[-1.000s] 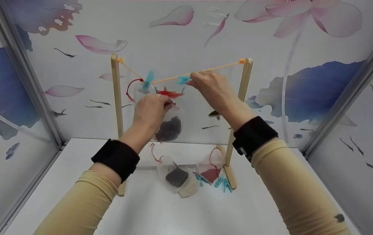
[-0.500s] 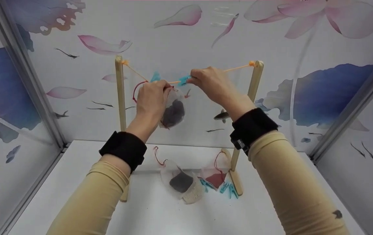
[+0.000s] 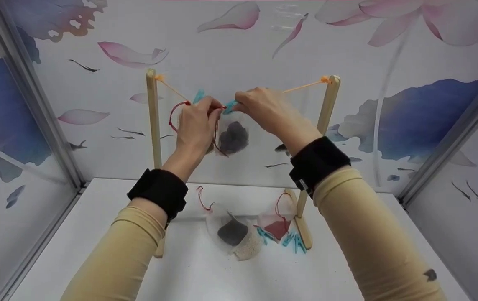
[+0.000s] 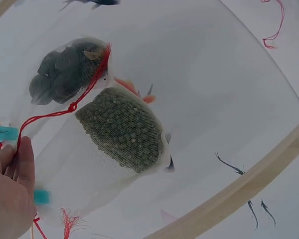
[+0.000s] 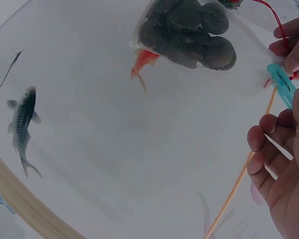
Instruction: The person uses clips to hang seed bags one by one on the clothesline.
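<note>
My left hand pinches the red drawstring at the neck of a sheer mesh bag of dark, rounded pieces. The bag hangs just below the orange line. My right hand holds a teal clothespin between thumb and fingers, its tip right at the line and the bag's neck. Left of it, a second mesh bag of small greenish pellets hangs from the line by another teal clothespin; in the head view my left hand mostly hides that bag.
Two wooden posts carry the line. On the white table below lie a mesh bag with dark contents, one with beige grains, one with reddish contents, and several teal clothespins. Printed panels enclose the space.
My left hand has lifted the bag of dark pieces up to the line and a little rightward. The clothespin in my right hand has shifted slightly left, meeting the bag's neck.
</note>
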Action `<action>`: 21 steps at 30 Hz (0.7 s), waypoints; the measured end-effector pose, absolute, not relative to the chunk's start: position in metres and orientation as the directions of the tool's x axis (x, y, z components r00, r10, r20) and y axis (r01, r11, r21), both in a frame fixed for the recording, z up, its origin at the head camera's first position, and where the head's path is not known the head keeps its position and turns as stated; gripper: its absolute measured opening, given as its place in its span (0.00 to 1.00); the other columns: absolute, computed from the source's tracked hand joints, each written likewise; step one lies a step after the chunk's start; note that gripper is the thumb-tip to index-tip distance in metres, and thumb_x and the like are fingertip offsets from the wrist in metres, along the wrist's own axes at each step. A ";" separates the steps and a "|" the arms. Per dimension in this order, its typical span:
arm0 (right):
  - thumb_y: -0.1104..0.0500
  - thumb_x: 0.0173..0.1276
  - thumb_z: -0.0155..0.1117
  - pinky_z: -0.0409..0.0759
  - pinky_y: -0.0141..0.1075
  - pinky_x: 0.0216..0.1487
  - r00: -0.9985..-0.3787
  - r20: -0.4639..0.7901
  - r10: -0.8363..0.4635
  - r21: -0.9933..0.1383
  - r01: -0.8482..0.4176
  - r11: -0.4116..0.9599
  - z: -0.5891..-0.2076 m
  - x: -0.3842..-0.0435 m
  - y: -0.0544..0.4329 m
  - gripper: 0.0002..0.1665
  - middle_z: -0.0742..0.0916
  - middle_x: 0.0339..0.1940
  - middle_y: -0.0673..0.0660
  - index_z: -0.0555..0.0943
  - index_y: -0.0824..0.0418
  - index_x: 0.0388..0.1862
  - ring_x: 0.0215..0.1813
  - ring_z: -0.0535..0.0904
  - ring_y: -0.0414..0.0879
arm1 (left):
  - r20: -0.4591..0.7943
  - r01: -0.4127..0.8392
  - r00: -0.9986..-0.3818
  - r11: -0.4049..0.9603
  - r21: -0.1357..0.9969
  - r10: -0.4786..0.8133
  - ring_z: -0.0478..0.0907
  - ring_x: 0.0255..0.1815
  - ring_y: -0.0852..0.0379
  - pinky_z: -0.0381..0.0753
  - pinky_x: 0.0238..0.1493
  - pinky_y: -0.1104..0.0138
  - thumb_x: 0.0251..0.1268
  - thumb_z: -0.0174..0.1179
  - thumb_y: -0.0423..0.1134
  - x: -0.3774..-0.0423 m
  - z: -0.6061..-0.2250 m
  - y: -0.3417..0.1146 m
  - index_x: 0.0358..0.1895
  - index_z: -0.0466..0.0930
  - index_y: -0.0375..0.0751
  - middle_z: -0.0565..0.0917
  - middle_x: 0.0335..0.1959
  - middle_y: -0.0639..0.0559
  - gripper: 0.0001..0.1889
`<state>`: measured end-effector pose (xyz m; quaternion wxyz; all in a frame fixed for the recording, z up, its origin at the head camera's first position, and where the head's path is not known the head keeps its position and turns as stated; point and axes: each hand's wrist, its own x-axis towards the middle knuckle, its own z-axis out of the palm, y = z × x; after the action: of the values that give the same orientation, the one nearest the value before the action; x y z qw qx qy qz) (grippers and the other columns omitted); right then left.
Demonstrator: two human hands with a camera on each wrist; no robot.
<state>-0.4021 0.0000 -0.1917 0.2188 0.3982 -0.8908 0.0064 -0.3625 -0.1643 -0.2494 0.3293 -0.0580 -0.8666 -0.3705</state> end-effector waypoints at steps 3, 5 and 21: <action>0.45 0.77 0.53 0.84 0.46 0.36 -0.618 0.384 -0.686 0.236 -0.653 0.720 -0.195 -0.401 -0.002 0.19 0.87 0.35 0.60 0.78 0.61 0.45 0.39 0.86 0.57 | 0.600 0.332 -0.786 0.719 0.610 -0.147 0.85 0.39 0.54 0.86 0.45 0.64 0.72 0.60 0.39 -0.361 -0.251 -0.165 0.49 0.84 0.38 0.89 0.39 0.45 0.10; 0.44 0.77 0.52 0.85 0.47 0.36 -0.633 0.387 -0.670 0.280 -0.611 0.740 -0.198 -0.400 -0.002 0.20 0.88 0.36 0.60 0.77 0.60 0.49 0.40 0.86 0.57 | 0.601 0.323 -0.787 0.737 0.594 -0.139 0.86 0.41 0.53 0.86 0.47 0.64 0.71 0.61 0.40 -0.360 -0.252 -0.165 0.49 0.83 0.39 0.89 0.40 0.44 0.10; 0.50 0.79 0.54 0.84 0.48 0.42 -0.583 0.506 -0.635 0.160 -0.660 0.734 -0.225 -0.389 0.026 0.26 0.86 0.48 0.62 0.69 0.59 0.69 0.44 0.85 0.58 | 0.823 0.378 -0.556 0.917 0.128 0.114 0.83 0.32 0.50 0.84 0.29 0.62 0.68 0.63 0.38 -0.339 -0.276 -0.158 0.46 0.78 0.39 0.82 0.37 0.45 0.09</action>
<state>-0.3894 0.0260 -0.2248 0.2752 0.3641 -0.8895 0.0227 -0.3390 -0.1585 -0.2765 0.4493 -0.1414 -0.8699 -0.1465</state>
